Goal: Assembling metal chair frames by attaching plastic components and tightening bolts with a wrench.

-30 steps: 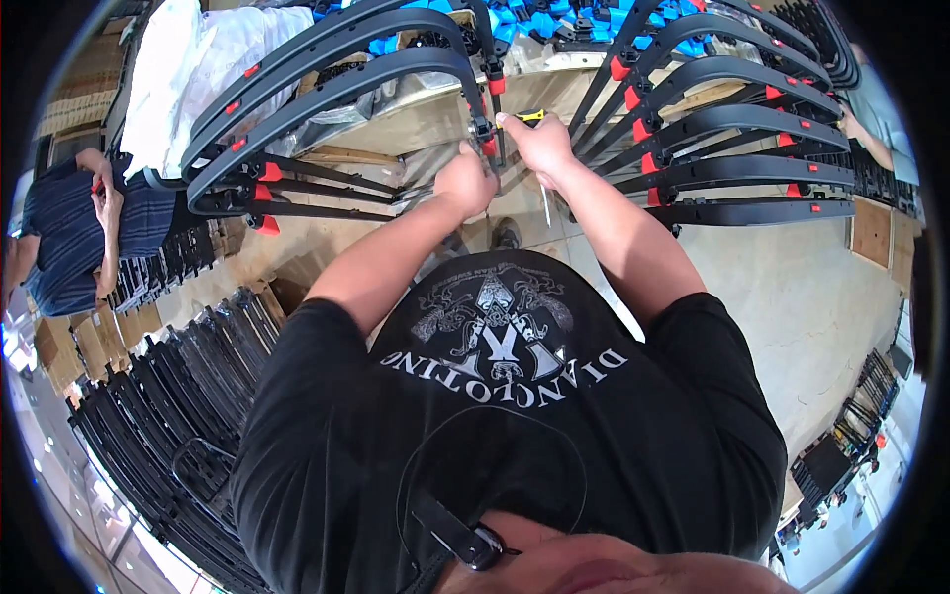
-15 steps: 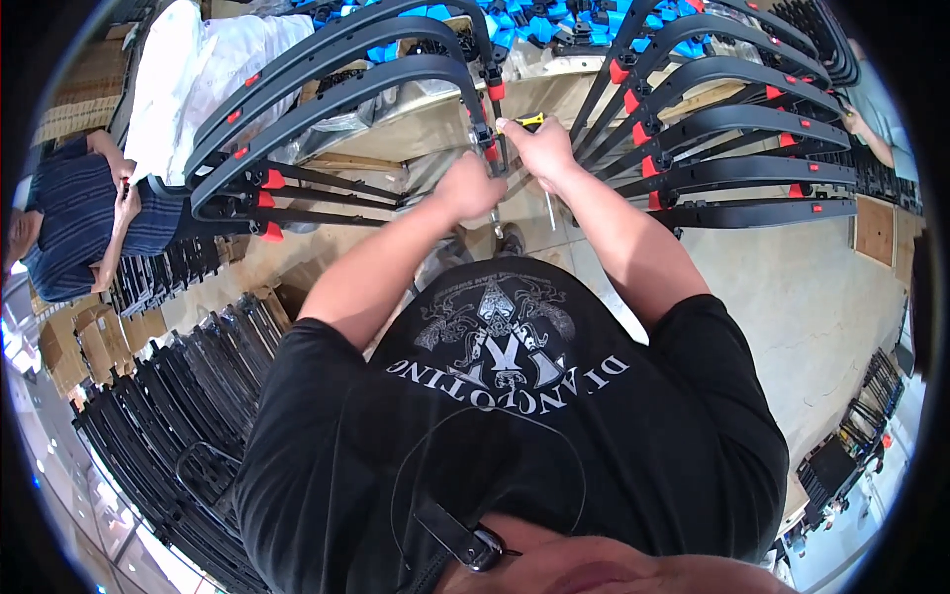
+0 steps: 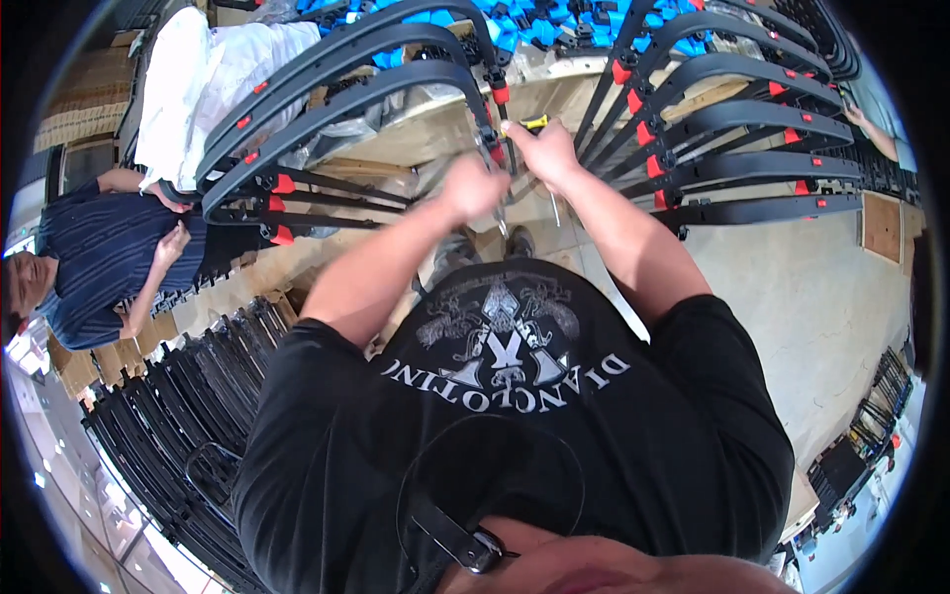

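Observation:
My right hand [image 3: 547,156] is closed around a screwdriver; its yellow-and-black handle [image 3: 535,123] sticks out above the fingers and a thin shaft points down below. To its left, my left hand [image 3: 475,188] is curled and smeared by motion beside the end of a black curved frame [image 3: 396,81] with red clips. A thin metal piece [image 3: 502,216] shows below that hand; what the fingers grip is hidden. A red clip [image 3: 497,155] on the frame's end sits between the two hands.
More black curved frames [image 3: 762,119] with red clips hang in a row on the right. Blue parts [image 3: 534,25] are heaped at the back. A person [image 3: 119,247] stands on the left near white plastic wrapping [image 3: 178,109]. Black bars [image 3: 178,426] are stacked at lower left.
My left hand has shifted slightly and is now blurred. My right hand keeps the screwdriver, nearly in place. The person on the left has moved an arm up to the white wrapping.

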A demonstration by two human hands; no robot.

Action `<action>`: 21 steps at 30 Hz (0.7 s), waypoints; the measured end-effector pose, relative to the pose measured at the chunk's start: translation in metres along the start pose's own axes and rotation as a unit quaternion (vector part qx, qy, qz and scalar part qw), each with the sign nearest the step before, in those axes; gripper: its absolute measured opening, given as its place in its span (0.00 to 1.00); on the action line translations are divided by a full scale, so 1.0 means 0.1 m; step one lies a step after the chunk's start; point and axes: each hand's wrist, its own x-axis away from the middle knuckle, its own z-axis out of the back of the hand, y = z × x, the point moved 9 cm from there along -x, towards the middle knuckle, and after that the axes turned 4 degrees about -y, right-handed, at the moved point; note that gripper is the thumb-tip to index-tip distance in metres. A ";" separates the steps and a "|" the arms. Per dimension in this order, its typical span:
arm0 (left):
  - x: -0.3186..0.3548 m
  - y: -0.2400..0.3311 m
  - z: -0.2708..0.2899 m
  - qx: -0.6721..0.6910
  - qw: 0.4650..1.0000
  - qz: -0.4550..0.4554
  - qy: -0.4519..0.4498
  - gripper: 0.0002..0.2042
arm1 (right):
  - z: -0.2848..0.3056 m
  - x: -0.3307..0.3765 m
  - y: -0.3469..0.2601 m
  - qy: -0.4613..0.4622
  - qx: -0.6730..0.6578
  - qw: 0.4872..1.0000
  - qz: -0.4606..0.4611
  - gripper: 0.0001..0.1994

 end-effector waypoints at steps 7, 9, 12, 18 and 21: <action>0.08 0.07 0.09 -0.171 0.983 0.016 0.067 0.21 | -0.03 0.01 0.01 -0.028 -0.016 0.998 -0.050 0.26; -0.03 -0.06 -0.10 0.356 0.919 0.107 -0.134 0.18 | -0.06 -0.01 0.03 -0.036 0.017 0.999 -0.009 0.28; 0.13 0.07 -0.04 -0.112 0.990 -0.011 0.084 0.16 | -0.06 0.05 -0.09 -0.058 0.009 0.998 -0.032 0.31; -0.05 -0.07 -0.02 -0.001 0.998 0.053 0.036 0.15 | 0.00 0.07 -0.07 -0.036 -0.012 0.999 -0.032 0.30; 0.03 -0.13 -0.13 0.260 0.952 0.142 -0.073 0.14 | -0.03 0.04 -0.02 -0.024 0.034 0.999 -0.015 0.32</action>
